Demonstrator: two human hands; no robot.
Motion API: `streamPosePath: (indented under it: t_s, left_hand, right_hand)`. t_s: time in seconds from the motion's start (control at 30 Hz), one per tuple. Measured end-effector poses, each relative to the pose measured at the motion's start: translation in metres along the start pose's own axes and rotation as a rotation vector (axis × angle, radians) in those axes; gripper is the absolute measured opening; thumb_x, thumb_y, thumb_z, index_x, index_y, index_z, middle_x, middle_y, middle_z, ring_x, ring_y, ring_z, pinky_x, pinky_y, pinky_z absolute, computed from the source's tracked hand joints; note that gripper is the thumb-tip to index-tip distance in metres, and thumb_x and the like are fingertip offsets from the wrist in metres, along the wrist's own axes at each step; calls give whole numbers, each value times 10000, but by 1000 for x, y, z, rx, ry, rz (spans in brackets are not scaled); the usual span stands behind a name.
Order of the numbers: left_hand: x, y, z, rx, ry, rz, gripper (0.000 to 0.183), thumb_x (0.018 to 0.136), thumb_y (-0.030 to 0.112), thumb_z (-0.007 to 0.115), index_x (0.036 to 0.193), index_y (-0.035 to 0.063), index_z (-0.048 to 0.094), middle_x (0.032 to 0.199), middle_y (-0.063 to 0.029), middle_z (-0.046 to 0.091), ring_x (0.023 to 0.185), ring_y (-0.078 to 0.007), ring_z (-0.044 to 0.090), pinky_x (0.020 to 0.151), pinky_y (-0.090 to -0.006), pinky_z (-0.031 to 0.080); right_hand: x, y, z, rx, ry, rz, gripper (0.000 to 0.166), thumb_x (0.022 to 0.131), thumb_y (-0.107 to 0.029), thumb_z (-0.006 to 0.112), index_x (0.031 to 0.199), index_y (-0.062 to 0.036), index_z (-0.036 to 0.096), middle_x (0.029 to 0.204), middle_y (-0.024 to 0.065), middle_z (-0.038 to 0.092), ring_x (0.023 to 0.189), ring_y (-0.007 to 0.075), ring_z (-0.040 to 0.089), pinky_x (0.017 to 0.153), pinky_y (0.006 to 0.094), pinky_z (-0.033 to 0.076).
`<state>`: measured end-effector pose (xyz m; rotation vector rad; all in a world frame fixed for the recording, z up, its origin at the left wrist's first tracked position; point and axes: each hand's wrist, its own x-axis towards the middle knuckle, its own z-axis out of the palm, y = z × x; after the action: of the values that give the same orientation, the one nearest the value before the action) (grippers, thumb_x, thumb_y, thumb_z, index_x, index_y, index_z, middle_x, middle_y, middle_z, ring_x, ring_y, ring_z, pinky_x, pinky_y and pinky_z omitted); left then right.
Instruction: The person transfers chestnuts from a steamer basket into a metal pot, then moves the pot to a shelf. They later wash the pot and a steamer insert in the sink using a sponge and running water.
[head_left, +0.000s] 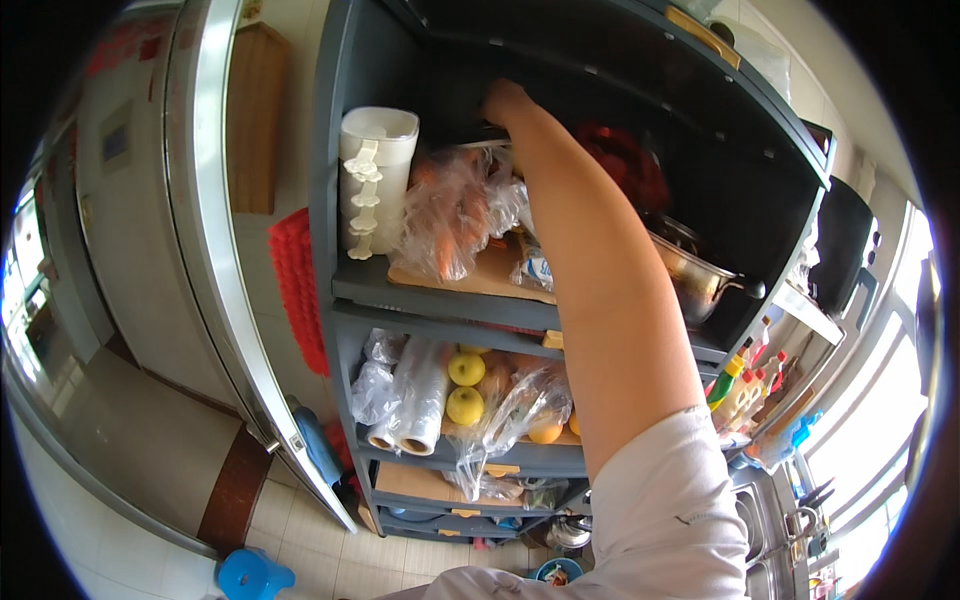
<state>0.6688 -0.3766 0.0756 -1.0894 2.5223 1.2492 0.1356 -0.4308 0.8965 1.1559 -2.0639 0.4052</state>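
My right arm, in a white short sleeve, reaches up into the upper compartment of a dark shelf unit (450, 306). My right hand (504, 103) is at the back, above and behind a clear plastic bag of carrots (457, 217); its fingers are hidden in shadow, so any hold cannot be seen. Left of the bag stands a tall white plastic container (379, 180) with a flower-shaped trim. A metal pot (694, 277) sits to the right of my forearm, with a red bundle (626, 161) behind it. My left hand is out of view.
The shelf below holds rolls of plastic bags (420, 397), yellow-green apples (465, 405) and orange fruit (545, 430). A metal-framed door (206, 150) stands at the left. On the floor are a blue stool (255, 576) and a blue bin (561, 568). A sink (752, 517) lies lower right.
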Motion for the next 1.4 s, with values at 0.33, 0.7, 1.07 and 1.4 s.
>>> streamPosePath:
  t_s: [0.33,0.7,1.07,1.4]
  left_hand:
    - [-2,-63,19,81,-16,60,348,788,290,576,1070,86,590,1004,-133,623,901,-287,598,777,-376,478]
    - [44,55,8,109,-350,216,379,780,264,547,1100,61,561,1050,-158,594,938,-303,578,792,-357,463]
    - [63,256,-28,270,-410,474,349,795,223,524,1107,69,551,1093,-157,577,1002,-304,549,847,-364,435]
    - [17,266,13,10,-274,492,380,835,243,516,1157,40,515,1133,-181,553,1068,-300,518,913,-347,400]
  right_hand:
    - [-41,-18,-14,-38,301,-298,251,810,-212,582,1041,-128,631,953,129,629,818,262,620,717,330,500]
    - [-366,36,-176,-35,25,-302,255,795,-141,596,1036,-58,612,992,144,619,892,287,591,784,344,466]
    - [-561,140,-211,471,233,349,102,753,45,602,851,40,629,825,123,629,721,190,615,639,271,494]
    - [-251,50,-163,252,273,-371,194,793,-198,553,823,-32,649,780,184,619,736,357,593,660,378,498]
